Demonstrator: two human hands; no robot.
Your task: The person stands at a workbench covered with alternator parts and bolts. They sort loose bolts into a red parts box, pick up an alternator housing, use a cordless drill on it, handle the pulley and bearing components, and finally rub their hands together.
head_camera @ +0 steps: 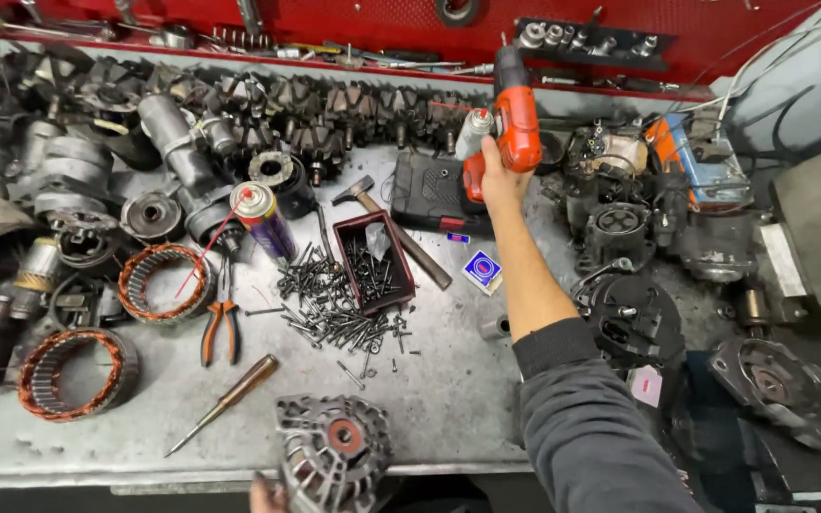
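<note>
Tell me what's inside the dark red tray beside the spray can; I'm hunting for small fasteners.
The dark red tray holds a heap of dark screws and a small clear plastic bag. Whatever lies beneath them on the tray's floor is covered. More screws lie spilled outside on the workbench.

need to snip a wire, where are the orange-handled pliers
Head view, left of centre on the grey metal bench: orange-handled pliers, between the copper-wound stator ring and the screw pile.

One drill (515, 119) was in view, and one hammer (387, 228). Two copper-wound stators (76, 373) lay at the left. There was one spray can (263, 218), one pair of pliers (220, 328), one screwdriver (225, 401), one red tray (372, 264) and one alternator housing (333, 451). The loose bolts (330, 304) were too many to count.
</note>
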